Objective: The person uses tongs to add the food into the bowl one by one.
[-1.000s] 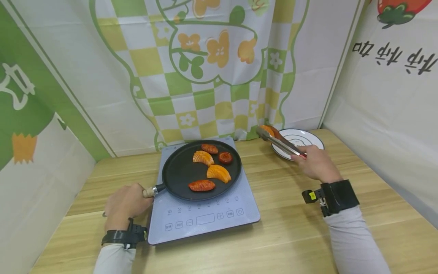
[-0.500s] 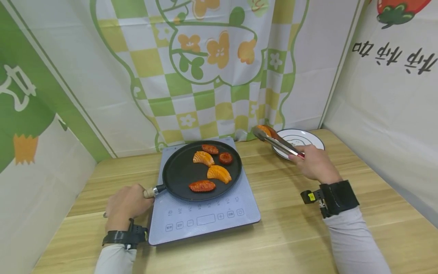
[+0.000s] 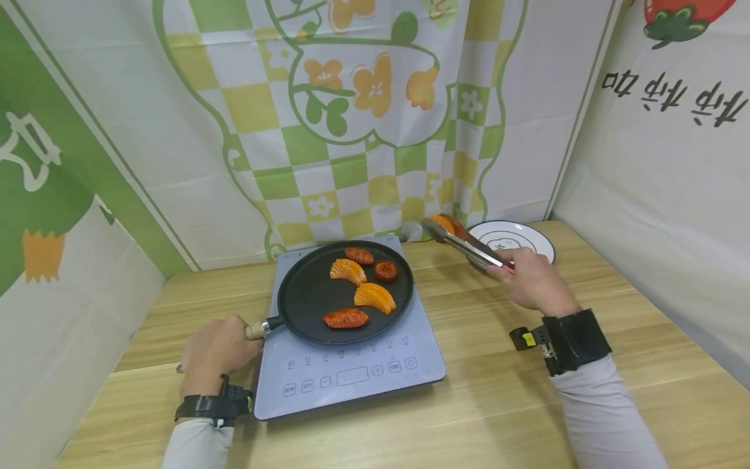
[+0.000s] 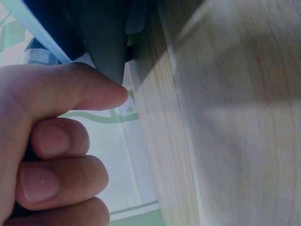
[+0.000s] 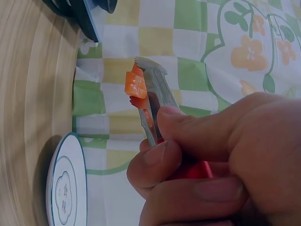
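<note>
My left hand (image 3: 218,348) grips the wooden handle (image 3: 255,330) of a flat black frying pan (image 3: 310,280); in the left wrist view its fingers (image 4: 61,183) are curled round it. The pan lies on a grey induction cooker (image 3: 375,378). In it lie two orange slices with pale lines (image 3: 375,297), two reddish scored pieces (image 3: 346,318) and a round red piece (image 3: 385,270). My right hand (image 3: 538,281) holds metal tongs (image 3: 469,249) with red grips. Their tips pinch an orange piece (image 5: 136,86), raised between the pan and the white plate (image 3: 541,242).
The dark-rimmed plate stands at the back right of the wooden table (image 3: 486,391), partly behind the tongs and right hand. A checked curtain (image 3: 351,182) hangs right behind the cooker. Printed side panels (image 3: 662,195) close in both sides.
My right hand has moved slightly left with the tongs and orange piece, away from the plate toward the pan. The left hand and pan stay in place.
</note>
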Demonstrator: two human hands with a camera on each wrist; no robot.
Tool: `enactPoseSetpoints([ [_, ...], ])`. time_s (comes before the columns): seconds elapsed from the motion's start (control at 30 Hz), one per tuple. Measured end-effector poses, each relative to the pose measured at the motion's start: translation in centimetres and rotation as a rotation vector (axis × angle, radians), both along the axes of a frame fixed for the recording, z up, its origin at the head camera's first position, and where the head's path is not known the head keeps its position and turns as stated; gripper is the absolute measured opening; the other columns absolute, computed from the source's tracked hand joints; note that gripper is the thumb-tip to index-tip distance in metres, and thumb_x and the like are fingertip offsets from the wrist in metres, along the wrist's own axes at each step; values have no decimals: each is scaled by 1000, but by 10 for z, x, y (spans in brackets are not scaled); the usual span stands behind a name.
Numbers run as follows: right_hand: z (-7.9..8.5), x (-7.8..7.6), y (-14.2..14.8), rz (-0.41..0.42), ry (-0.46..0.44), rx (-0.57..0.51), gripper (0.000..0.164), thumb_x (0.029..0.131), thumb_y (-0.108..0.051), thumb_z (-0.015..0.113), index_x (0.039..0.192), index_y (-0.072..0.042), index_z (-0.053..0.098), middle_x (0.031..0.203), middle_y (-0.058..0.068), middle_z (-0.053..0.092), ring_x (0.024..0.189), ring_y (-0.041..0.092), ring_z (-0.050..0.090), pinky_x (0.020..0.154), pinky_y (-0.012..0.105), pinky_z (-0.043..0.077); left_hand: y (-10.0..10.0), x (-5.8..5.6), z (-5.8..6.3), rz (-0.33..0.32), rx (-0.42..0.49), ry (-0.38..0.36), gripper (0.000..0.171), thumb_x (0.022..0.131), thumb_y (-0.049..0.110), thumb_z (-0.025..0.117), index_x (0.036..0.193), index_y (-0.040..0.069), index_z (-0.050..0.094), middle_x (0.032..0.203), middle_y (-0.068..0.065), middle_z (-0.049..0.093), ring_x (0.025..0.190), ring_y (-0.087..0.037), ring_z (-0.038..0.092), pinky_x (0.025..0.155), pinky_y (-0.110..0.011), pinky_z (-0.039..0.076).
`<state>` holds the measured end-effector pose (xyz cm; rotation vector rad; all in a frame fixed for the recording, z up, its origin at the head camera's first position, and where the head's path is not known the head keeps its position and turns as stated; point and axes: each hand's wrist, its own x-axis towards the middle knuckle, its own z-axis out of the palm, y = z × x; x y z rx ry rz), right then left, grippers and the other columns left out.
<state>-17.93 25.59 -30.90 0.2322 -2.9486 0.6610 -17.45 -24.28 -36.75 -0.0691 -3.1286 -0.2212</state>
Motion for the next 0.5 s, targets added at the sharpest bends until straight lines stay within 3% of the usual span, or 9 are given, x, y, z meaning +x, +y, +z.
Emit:
enactPoseSetpoints([
  [0.23, 0, 1, -3, 17, 22, 9, 32, 95, -36, 56, 118, -14, 61, 86, 6, 54, 76, 26, 49, 64, 39, 38, 1, 1, 1, 0, 0, -4, 36, 86, 41, 51, 60, 16, 44, 56, 0, 42, 52, -17, 41, 47, -33, 28],
  [0.5, 2, 3, -9, 35, 2, -19, 25, 95, -33, 56, 113, -16, 61, 68, 1, 43, 61, 19, 44, 55, 35, 34, 1, 1, 2, -2, -2, -4, 37, 86, 41, 51, 60, 16, 44, 56, 0, 42, 53, -18, 41, 46, -33, 28],
])
